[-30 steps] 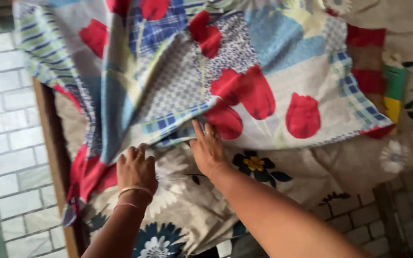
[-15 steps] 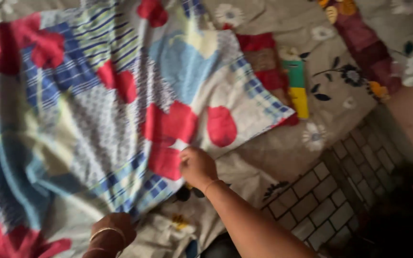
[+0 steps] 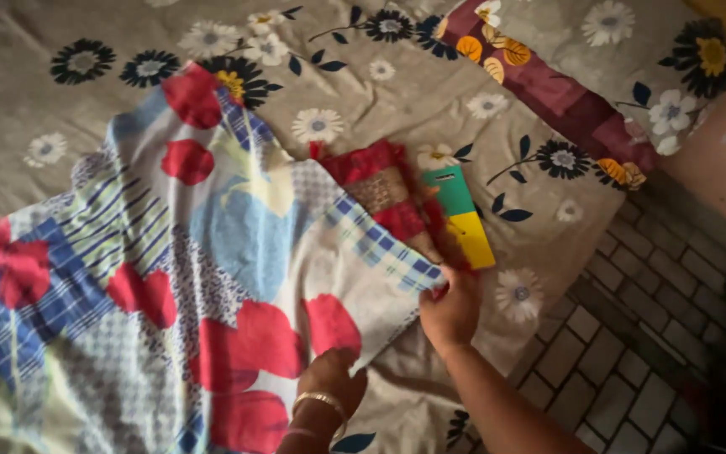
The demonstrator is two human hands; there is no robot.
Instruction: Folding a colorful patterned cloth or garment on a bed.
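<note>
Two hands pinch the near edge of a patchwork cloth: left hand closed on its hem, right hand clamped on its corner. It lies on a floral sheet, long axis running left, left end cut off. Beyond, it partly hides a red cloth.

Patchwork cloth: soft matt cotton-like fabric, creased. Floral bedsheet: matt woven cloth, wrinkled. Brick floor: rough, matt.
</note>
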